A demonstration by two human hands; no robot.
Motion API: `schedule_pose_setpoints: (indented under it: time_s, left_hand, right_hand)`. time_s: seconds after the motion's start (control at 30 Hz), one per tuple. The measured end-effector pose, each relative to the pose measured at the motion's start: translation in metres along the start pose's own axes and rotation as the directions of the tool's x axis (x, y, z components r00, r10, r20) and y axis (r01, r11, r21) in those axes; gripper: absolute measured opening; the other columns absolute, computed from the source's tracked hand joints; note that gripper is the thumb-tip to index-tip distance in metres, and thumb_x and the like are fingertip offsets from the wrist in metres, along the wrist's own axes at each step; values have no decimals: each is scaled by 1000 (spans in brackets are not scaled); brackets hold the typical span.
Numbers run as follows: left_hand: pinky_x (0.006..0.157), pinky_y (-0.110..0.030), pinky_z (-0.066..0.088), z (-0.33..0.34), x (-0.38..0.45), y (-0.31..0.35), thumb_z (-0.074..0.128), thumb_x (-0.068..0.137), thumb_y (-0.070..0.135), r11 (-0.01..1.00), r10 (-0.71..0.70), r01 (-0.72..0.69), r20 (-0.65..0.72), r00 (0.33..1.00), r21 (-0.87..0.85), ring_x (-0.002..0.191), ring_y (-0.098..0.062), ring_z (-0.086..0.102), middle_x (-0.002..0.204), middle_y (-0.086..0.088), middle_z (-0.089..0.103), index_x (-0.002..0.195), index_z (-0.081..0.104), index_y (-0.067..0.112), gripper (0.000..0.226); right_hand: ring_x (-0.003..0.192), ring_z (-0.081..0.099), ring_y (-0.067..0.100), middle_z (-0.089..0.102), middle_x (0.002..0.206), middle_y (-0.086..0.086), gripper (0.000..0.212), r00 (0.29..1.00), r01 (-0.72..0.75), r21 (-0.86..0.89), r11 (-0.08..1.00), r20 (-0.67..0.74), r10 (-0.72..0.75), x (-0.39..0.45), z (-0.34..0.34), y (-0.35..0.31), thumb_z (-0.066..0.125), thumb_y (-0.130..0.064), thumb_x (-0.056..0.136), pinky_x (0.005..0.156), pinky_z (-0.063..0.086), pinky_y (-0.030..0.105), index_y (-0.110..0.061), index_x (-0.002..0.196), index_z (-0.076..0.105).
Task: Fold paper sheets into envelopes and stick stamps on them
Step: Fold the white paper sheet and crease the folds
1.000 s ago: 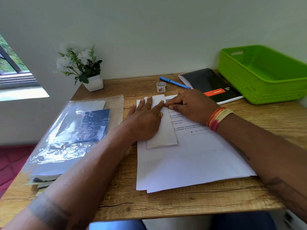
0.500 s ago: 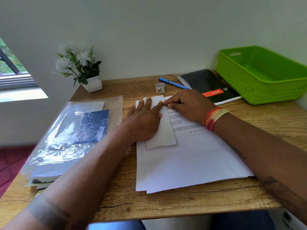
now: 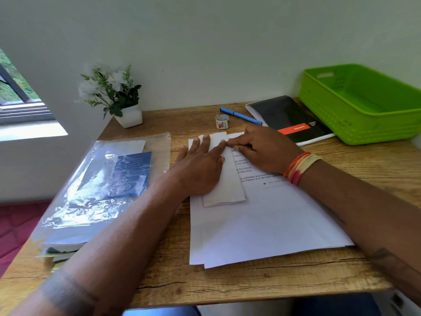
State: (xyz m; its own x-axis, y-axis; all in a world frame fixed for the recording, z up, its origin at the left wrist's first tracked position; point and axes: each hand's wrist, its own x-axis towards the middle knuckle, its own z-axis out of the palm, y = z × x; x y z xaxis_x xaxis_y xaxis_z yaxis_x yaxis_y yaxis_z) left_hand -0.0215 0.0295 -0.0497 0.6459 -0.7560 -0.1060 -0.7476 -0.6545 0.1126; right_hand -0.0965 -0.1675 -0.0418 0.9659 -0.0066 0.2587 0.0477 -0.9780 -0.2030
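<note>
folded paper (image 3: 230, 185) under left hand (image 3: 200, 165) fingers (image 3: 206, 142)

— What's around you there?

— I'm at a wooden desk (image 3: 284, 286) with a grained, knotty top, pushed into a corner. A plain pale wall (image 3: 205, 42) fills the upper frame behind it.

— Any window?

— At the far left edge, a dark-framed window (image 3: 13, 92) with greenery outside. Daylight falls bright on its white sill (image 3: 29, 131).

— And the floor?

— At lower left, below the desk edge, I see a red quilted surface (image 3: 16, 226); whether it's a mat or bedding, I can't tell.
</note>
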Motion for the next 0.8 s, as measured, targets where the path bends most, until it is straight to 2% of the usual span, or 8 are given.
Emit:
schedule_pose_setpoints:
  time_s: [0.07, 0.13, 0.27, 0.33, 0.43, 0.67, 0.8]
  left_hand:
    - [124, -54, 2, 0, 0, -1, 16, 106, 47, 1000, 3, -3, 2, 1000, 6, 155, -30, -8, 169, -8, -8, 159, -2, 36, 57]
    - [124, -55, 2, 0, 1, -1, 16, 106, 47, 1000, 9, -9, 3, 1000, 11, 155, -31, -8, 169, -9, -8, 159, -3, 36, 57]
    - [124, -55, 1, 0, 1, -2, 16, 106, 47, 1000, 14, -14, 0, 1000, 9, 155, -32, -8, 169, -10, -7, 159, -4, 36, 58]
    - [124, -55, 1, 1, 0, -1, 16, 106, 47, 1000, 12, -12, 2, 1000, 8, 155, -32, -9, 168, -10, -8, 159, -4, 36, 58]
    - [124, -55, 1, 1, 1, -1, 15, 106, 47, 1000, 7, -7, 4, 1000, 12, 155, -32, -9, 168, -11, -8, 160, -3, 35, 58]
    - [123, -56, 3, 3, 2, -1, 16, 106, 46, 1000, 8, -8, -18, 1000, 22, 155, -33, -6, 168, -12, -5, 160, 0, 34, 57]
    - [123, -55, 2, 4, 2, -2, 15, 106, 46, 1000, 6, -5, -19, 1000, 17, 155, -32, -7, 169, -12, -5, 160, 0, 35, 57]
  right_hand:
    - [84, 40, 6, 49, 100, -4, 37, 1000, -20, -27, 999, 8, 20, 2, 2, -2, 41, -39, 104, 61, 26, 17, -41, 139, 56]
    - [88, 40, 7, 52, 104, -1, 38, 999, -32, -51, 998, 13, 33, 4, 4, -4, 39, -39, 105, 70, 30, 21, -41, 140, 54]
    - [91, 49, 12, 61, 114, 3, 38, 999, -36, -73, 997, 6, 36, 8, 5, -7, 39, -37, 105, 72, 35, 26, -40, 140, 54]
    - [106, 58, 19, 63, 123, 3, 38, 999, -35, -77, 996, 6, 35, 10, 5, -7, 40, -36, 105, 81, 43, 30, -39, 140, 55]
    - [117, 57, 22, 62, 131, 4, 39, 998, -55, -78, 995, 20, 56, 12, 5, -8, 39, -34, 105, 93, 47, 36, -38, 140, 55]
    - [118, 58, 24, 63, 133, 3, 41, 992, -72, -101, 992, 92, 81, 21, 2, -11, 42, -26, 102, 93, 47, 38, -35, 141, 53]
    - [123, 56, 24, 60, 138, 4, 43, 988, -92, -115, 989, 110, 105, 24, 2, -14, 40, -26, 102, 98, 46, 38, -35, 144, 50]
